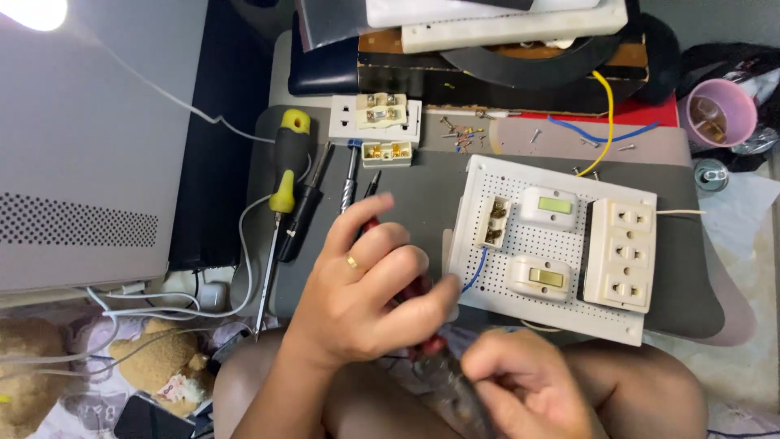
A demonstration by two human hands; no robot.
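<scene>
- Red-handled tool [420, 321] sits low centre, near the person's knees, mostly hidden under the left hand [370, 297]; only red grip parts show, kind of tool unclear.
- Left hand: fingers curled and closed round the red-handled tool, ring on one finger.
- Right hand [532, 386]: just right of the left, fingers curled shut; what it pinches is blurred, cannot tell.
- Blue wire [477, 272] runs from just beside the left fingertips up to an open switch block [493, 222] on the white perforated board [561, 313].
- Board also carries two rocker switches [540, 279] and a triple socket strip [621, 254] on its right side.
- Left of the hands: yellow-and-black screwdriver [280, 191] and darker drivers lying on the grey mat [418, 195].
- Far right: pink cup [720, 112].
</scene>
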